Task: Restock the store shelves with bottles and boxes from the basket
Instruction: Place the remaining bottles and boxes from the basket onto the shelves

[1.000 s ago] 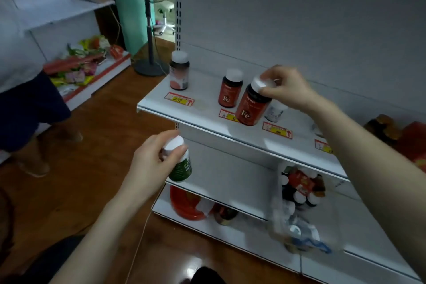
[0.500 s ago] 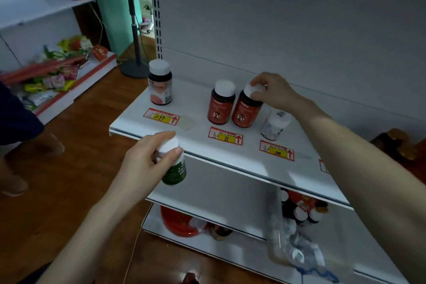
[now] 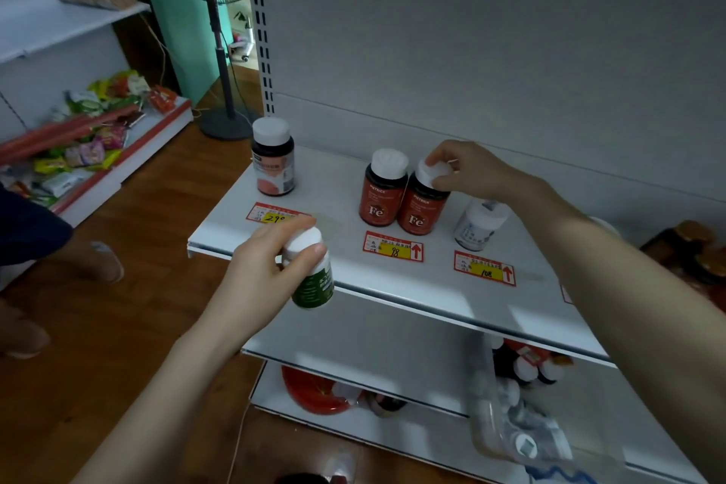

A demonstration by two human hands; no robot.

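Note:
My right hand (image 3: pixel 467 171) grips the white cap of a red Fe bottle (image 3: pixel 422 204) that stands on the white shelf (image 3: pixel 440 287), touching a second red Fe bottle (image 3: pixel 381 193) on its left. My left hand (image 3: pixel 267 271) holds a green bottle with a white cap (image 3: pixel 312 279) in the air, just in front of the shelf's front edge. A dark bottle with a pink label (image 3: pixel 273 161) stands at the shelf's back left. A small white bottle (image 3: pixel 477 224) stands under my right wrist. The clear basket (image 3: pixel 510 428) with several bottles hangs at the lower right.
Price tags (image 3: pixel 393 246) line the shelf front. Lower shelves hold a red round thing (image 3: pixel 310 389). A standing fan (image 3: pixel 218 51) is behind the shelf's left end. Another person's leg and foot (image 3: pixel 100 259) are on the wooden floor at left, by a low shelf of snacks (image 3: pixel 78 141).
The red Fe bottle, tilted in the air a second ago, has been set upright beside the other Fe bottle. My left hand with the green bottle has risen toward the shelf edge.

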